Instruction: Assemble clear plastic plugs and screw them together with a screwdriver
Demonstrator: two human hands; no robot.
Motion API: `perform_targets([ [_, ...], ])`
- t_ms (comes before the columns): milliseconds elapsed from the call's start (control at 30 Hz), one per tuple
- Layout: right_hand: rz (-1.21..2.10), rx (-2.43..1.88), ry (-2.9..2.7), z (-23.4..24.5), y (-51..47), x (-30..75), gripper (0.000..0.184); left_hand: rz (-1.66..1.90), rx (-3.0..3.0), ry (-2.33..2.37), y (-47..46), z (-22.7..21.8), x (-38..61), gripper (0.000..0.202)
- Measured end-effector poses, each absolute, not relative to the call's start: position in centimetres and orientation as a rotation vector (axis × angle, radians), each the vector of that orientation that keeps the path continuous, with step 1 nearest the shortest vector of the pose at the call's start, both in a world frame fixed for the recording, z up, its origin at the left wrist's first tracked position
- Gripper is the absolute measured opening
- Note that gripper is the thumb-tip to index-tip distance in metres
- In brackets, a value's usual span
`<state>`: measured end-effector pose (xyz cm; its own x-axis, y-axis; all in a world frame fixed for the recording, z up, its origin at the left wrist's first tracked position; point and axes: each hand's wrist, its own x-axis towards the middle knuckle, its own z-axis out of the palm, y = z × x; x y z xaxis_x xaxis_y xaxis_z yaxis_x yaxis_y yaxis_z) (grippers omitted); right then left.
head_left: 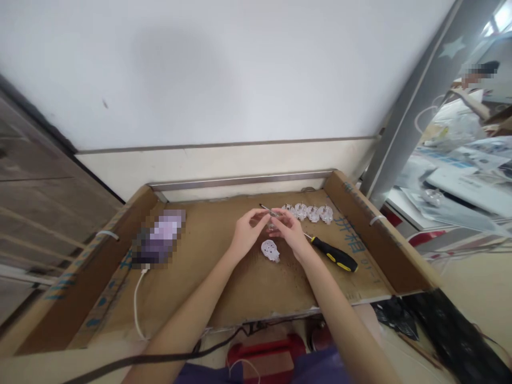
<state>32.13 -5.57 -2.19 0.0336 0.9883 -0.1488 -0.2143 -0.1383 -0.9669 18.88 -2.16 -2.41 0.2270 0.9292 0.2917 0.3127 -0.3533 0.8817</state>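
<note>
Both hands meet over the middle of a cardboard-lined tray (372, 250). My left hand (247, 233) and my right hand (291, 230) pinch a small clear plastic part (273, 220) between their fingertips. A white plug piece (270, 250) lies on the cardboard just below the hands. Behind my right hand a row of several clear plug parts (310, 212) sits near the tray's back edge. A screwdriver with a black and yellow handle (334, 254) lies right of my right wrist, its shaft running under the hand.
A blurred purple object (160, 237) with a white cable (137, 304) lies at the tray's left. A grey metal post (412, 101) rises at the right, with cluttered benches beyond it. A red object (264, 354) sits below the tray's front edge.
</note>
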Motion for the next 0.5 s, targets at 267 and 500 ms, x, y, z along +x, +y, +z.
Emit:
perform_targets([
  [267, 1.268, -1.239, -0.914, -3.2, -4.9, 32.2, 0.032, 1.122, 1.872, 1.186, -1.7, -2.1, 18.3, 0.022],
  [500, 1.186, -1.256, -0.768, -4.1, -4.0, 33.1, 0.035, 0.953, 2.275, 1.629, -0.3, -2.4, 16.1, 0.022],
])
